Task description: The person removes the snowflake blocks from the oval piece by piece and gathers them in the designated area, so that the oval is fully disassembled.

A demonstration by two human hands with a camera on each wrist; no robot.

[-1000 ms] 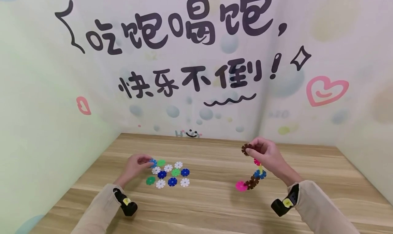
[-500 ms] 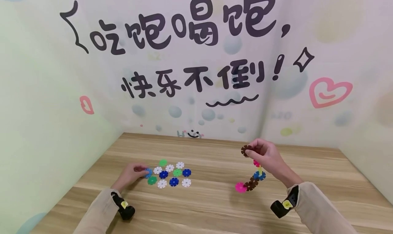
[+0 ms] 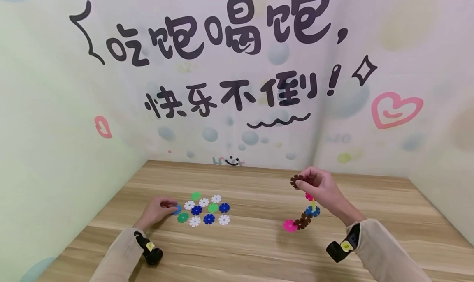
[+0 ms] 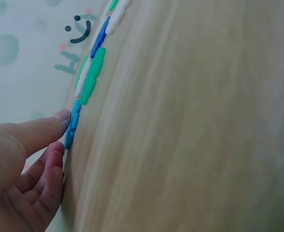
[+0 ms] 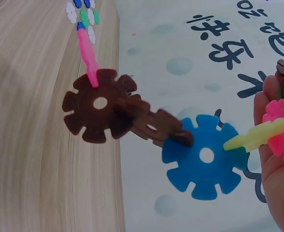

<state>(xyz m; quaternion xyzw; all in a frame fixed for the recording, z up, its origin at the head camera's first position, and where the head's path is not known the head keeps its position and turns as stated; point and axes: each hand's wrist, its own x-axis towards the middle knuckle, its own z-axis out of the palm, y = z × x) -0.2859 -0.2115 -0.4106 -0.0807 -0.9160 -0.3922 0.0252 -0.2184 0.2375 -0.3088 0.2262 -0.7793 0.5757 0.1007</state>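
Note:
My left hand (image 3: 160,212) pinches a light blue interlocking disc (image 3: 178,209) at the left edge of a group of loose discs. In the left wrist view that blue disc (image 4: 73,125) is seen edge-on at the table surface, against the thumb and fingertips. Raised above the table, my right hand (image 3: 321,187) holds a chain of slotted discs by its upper end, where a brown disc (image 3: 297,181) shows. Below it hang a yellow disc (image 5: 258,135), a blue disc (image 5: 204,157), brown discs (image 5: 99,106) and a pink disc (image 3: 290,225). The palm partly hides a green disc.
Loose white (image 3: 194,221), dark blue (image 3: 209,219) and green (image 3: 183,217) discs lie flat in loose rows on the wooden table (image 3: 237,253). A printed wall hanging (image 3: 222,138) stands behind the table's back edge.
My left hand has drawn the light blue disc from the back of the group towards me and leftward, and is nearly still since. The right hand and its chain stay in place.

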